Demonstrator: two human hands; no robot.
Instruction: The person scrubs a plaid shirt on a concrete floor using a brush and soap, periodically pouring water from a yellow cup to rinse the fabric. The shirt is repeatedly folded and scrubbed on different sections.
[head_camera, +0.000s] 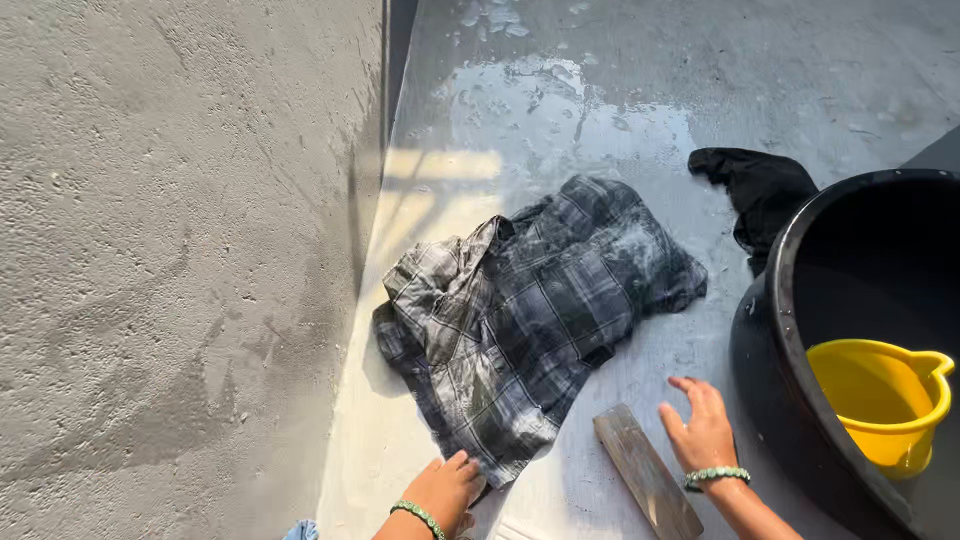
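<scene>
A wet, soapy checked shirt (530, 320) in grey and dark blue lies crumpled on the wet concrete floor. My left hand (445, 490) rests on the floor at the shirt's near hem, fingers touching the cloth. My right hand (700, 425) hovers open, fingers spread, just right of a flat wooden paddle (645, 485) lying on the floor. Both wrists wear green bead bracelets.
A large black tub (790, 330) stands at the right with a yellow jug (885, 400) inside. A black garment (760, 190) lies behind the tub. A rough concrete wall (180, 260) rises on the left. The floor (560, 110) beyond the shirt is wet and foamy.
</scene>
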